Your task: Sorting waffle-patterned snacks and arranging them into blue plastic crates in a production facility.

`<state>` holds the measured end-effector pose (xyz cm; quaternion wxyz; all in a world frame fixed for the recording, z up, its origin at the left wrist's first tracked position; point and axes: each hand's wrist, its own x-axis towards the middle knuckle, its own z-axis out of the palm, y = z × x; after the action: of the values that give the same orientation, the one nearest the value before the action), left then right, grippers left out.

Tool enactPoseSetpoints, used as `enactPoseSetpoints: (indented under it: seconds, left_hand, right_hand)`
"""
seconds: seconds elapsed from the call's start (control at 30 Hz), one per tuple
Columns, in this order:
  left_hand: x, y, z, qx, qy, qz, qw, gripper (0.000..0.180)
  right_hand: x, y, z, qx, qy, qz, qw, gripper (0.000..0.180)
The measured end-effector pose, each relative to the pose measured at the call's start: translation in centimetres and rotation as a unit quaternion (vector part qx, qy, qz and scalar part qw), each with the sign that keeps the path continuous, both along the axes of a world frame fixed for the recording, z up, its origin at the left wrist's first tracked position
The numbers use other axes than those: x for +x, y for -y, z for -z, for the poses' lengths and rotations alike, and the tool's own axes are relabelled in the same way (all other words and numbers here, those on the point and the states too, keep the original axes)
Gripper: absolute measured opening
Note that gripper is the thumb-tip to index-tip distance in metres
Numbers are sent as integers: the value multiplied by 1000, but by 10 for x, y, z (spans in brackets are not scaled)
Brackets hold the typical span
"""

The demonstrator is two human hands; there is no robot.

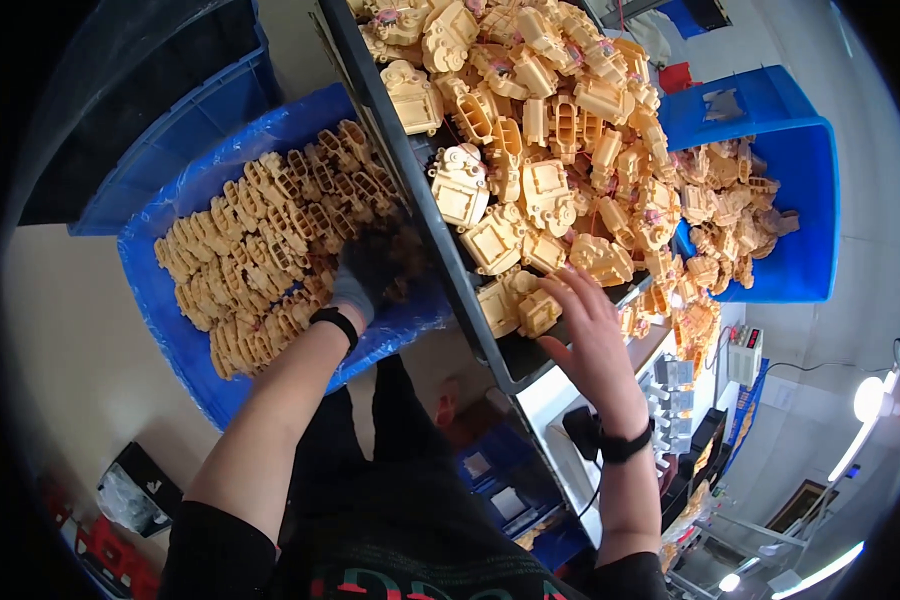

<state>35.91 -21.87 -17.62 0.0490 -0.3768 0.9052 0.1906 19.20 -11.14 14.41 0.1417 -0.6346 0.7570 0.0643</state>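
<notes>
My left hand (pixel 370 278) wears a grey glove with dark fingers and a black wristband. It rests, blurred, on rows of tan plastic parts (pixel 260 250) stacked in a crate lined with a blue bag (pixel 170 330); whether it grips one is unclear. My bare right hand (pixel 592 325) reaches with spread fingers to the near edge of a big heap of tan plastic housings (pixel 530 150) on a dark tray (pixel 515 365). Its fingertips touch a housing (pixel 538 310) at the heap's edge without closing on it.
An empty blue crate (pixel 170 130) stands at the upper left. At the right a blue bin (pixel 805 210) holds more tan parts. A small white box with a display (pixel 745 352) sits below it, beside grey fixtures (pixel 675 400) on the white bench.
</notes>
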Motion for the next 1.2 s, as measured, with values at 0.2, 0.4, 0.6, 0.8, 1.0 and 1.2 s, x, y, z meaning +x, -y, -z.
enactPoseSetpoints:
  seconds: [0.2,0.4,0.6,0.8,1.0,1.2]
  left_hand:
    - [9,-5,4,-26,-74,-29,996,23]
    - [7,-4,-1,58,83,-19,995,51]
    - [12,-7,-29,1,34,-35,999,27]
    - [9,-4,-14,83,62,-77,992,37]
    - [6,3,-35,132,68,-41,988,39]
    - [13,-11,-7,2,31,-31,999,27]
  right_hand:
    - [-26,11,21,103,-85,-98,986,52]
    - [-51,-1,-6,18,12,-62,998,32]
    - [-69,-1,-21,-48,63,74,994,33]
    - [-83,13,-10,-54,-27,66,996,31]
    - [-87,6,7,-68,-46,14,997,50]
    - [-65,16,4,-42,-125,-11,991,83]
